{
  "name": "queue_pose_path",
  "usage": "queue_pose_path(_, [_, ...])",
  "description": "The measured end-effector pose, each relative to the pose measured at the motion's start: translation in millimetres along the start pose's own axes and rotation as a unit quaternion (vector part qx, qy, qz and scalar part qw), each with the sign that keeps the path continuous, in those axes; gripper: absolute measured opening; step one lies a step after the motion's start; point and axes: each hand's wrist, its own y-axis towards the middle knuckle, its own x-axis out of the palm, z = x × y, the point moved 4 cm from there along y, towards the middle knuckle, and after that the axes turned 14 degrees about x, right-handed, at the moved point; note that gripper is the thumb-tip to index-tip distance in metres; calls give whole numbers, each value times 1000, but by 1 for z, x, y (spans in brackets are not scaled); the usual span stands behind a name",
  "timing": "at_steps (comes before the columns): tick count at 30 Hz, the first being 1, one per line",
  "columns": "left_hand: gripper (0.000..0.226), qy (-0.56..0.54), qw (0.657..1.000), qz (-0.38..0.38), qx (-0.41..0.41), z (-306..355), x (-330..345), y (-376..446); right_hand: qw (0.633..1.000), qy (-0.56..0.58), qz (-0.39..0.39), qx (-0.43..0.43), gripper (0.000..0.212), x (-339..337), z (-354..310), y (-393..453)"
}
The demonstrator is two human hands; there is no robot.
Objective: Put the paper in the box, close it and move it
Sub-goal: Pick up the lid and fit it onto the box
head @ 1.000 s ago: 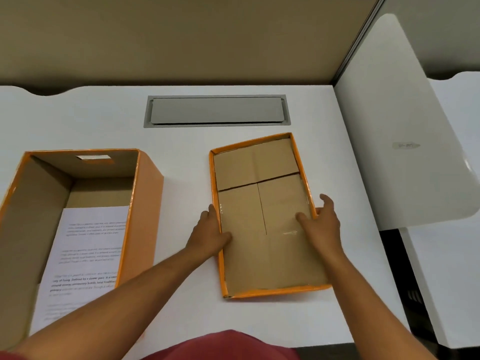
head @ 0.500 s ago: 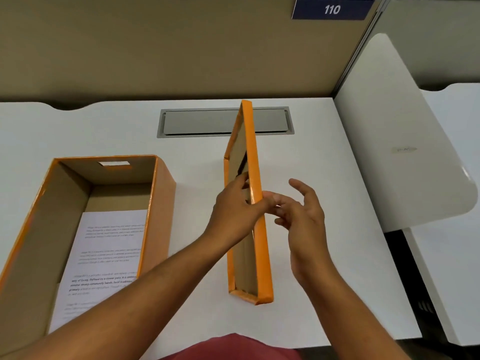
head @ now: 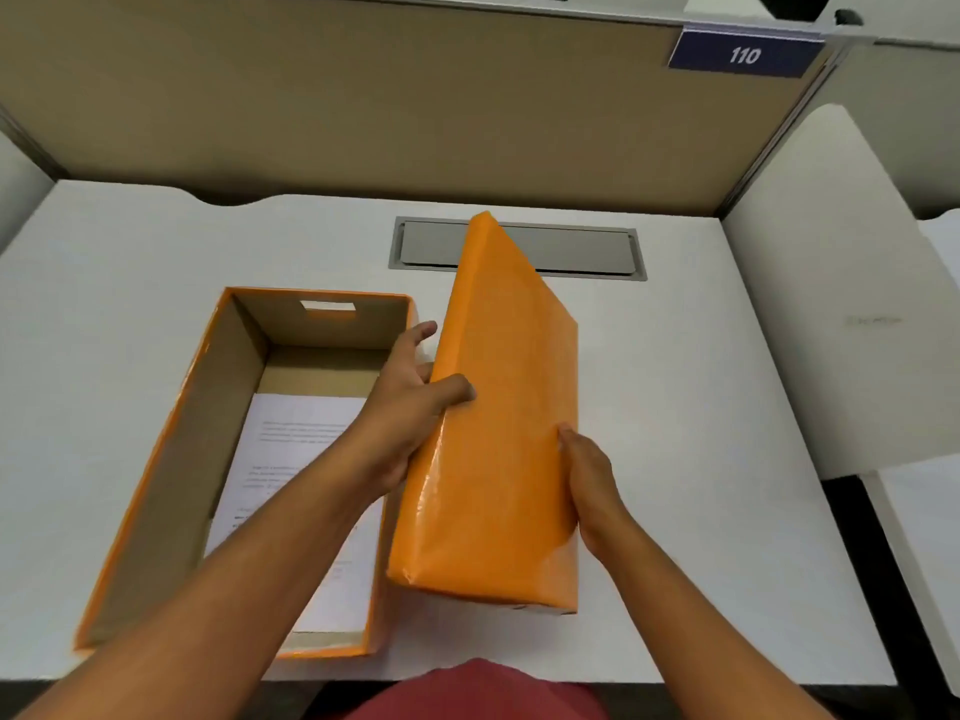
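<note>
Firmly, the left hand (head: 410, 407) clamps the orange lid's (head: 498, 423) left edge, thumb on top, while the right hand (head: 592, 485) grips its right edge. Tilted, it hovers beside the open box (head: 156, 491) holding the paper (head: 291, 459).

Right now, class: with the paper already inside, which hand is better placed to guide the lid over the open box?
Left hand: it grips the lid on the edge facing the box. The right hand holds the far edge.
</note>
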Motion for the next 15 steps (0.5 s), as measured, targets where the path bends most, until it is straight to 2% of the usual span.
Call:
queue_pose_path(3, [61, 38, 998, 25, 38, -3, -53, -9, 998, 16, 41, -39, 56, 14, -5, -23])
queue_pose_path(6, [49, 66, 992, 67, 86, -5, -108, -18, 993, 7, 66, -97, 45, 39, -14, -55])
queue_pose_path(8, [50, 97, 985, 103, 99, -8, -147, -27, 987, 2, 74, -141, 36, 62, -17, -77])
queue_pose_path(11, [52, 121, 978, 137, 101, -19, -200, -43, 978, -21, 81, -189, 47, 102, -10, -103])
queue_pose_path(15, [57, 156, 970, 162, 97, -39, -250, -60, 971, -65, 94, -208, 62, 149, 14, -120])
